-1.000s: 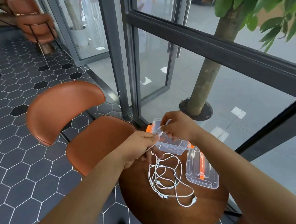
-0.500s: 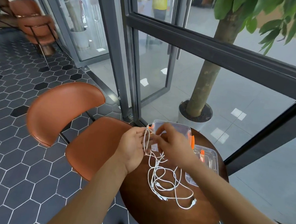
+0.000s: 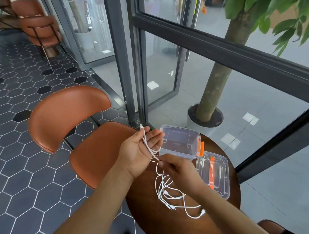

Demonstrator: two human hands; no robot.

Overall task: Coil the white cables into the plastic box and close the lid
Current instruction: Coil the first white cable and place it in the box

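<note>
Nearest, below the fingers of both hands, the loose part of the white cables (image 3: 171,194) lies in a tangle on the round wooden table (image 3: 145,214), with plug ends showing at its near edge.

Just above that tangle the right hand (image 3: 179,171) is held knuckles up. Its fingertips (image 3: 161,164) are pinched together on the strands where they rise off the table — thumb and forefinger meet on the cable, and the other fingers curl under the hand.

Beyond and to the left of those fingertips the left hand (image 3: 139,150) is turned palm up and spread, its fingers apart and nearly straight. Several strands lie along the palm and between the fingers, and one plug end sticks out past the fingertips. The strands rest on the hand; I cannot tell whether any finger presses on them.

Just past the left fingertips, to their right, stands the clear plastic box (image 3: 181,143), open, with nothing visible inside and an orange latch (image 3: 201,148) on its right end. The lid (image 3: 212,175) lies flat on the table to the right of the right hand, touching or nearly touching the box's corner — its orange handle runs down the middle.

Left of both hands stands a brown chair (image 3: 64,117). Farther off are a dark window frame (image 3: 225,49) and a potted tree (image 3: 212,94).
</note>
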